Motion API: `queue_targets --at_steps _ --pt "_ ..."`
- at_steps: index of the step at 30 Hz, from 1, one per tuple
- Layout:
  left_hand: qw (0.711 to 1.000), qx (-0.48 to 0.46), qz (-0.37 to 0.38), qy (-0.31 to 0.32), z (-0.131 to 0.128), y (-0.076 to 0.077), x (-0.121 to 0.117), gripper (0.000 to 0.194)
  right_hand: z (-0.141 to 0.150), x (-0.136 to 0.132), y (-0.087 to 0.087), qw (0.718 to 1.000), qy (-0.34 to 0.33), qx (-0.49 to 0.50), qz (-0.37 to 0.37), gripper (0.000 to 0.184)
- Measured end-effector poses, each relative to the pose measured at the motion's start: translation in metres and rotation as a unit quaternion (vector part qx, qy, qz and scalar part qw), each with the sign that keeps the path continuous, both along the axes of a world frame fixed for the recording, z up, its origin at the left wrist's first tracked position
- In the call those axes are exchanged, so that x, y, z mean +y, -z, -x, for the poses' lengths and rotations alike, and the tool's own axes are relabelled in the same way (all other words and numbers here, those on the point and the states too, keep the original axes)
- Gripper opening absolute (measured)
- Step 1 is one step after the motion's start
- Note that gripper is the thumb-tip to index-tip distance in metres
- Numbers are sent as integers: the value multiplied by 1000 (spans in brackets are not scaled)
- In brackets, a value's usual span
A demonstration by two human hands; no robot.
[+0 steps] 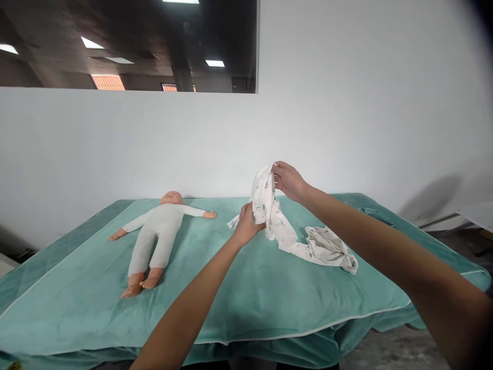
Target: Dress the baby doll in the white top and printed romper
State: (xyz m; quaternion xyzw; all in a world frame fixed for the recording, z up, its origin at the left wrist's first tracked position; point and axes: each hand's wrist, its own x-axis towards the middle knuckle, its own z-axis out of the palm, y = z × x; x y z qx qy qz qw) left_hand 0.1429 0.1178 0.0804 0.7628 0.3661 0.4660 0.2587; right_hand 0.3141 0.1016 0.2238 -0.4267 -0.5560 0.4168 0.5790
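Note:
A white baby garment with a small coloured print point(283, 229) is partly lifted above the bed, and its lower part trails to the right in a crumpled heap. My right hand point(288, 180) pinches its raised top edge. Lower and to the left, my left hand point(248, 225) is closed around a fold of the same cloth. To the left, a baby doll point(159, 226) in a pale long-sleeved suit lies on its back, arms spread, with bare hands and feet; neither hand touches it.
A green velvety cover point(269, 303) with white piping is spread over the bed. Behind the bed stands a white wall point(346, 103), with a dark window opening point(131, 46) at upper left. Grey floor point(400, 349) shows at lower right.

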Motion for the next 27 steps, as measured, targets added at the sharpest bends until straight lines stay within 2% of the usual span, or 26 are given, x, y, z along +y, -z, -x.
queue_targets --at_steps 2,4,8,12,15,19,23,27 --pt "998 28 55 -16 5 -15 0 29 3 5 -4 998 25 -60 -20 24" --pt "993 37 103 -54 18 -31 -4 13 2 11 -9 987 80 -128 -52 21" --pt "987 -16 125 -103 53 -69 -12 9 -7 20 -11 942 158 -272 -116 22" --pt "980 -113 127 -106 82 -98 -11 18 -19 25 3 889 158 -410 -128 21" --pt "977 -157 94 -109 102 -110 -6 26 -29 28 16 861 141 -476 -109 16" --pt "971 -182 58 -142 122 -115 1 38 -36 22 26 814 129 -561 -79 16" --pt "968 -172 53 -175 132 -120 5 41 -25 4 21 769 98 -631 -13 23" --pt "972 -131 13 -194 128 -135 15 34 9 -17 12 760 11 -648 43 11"
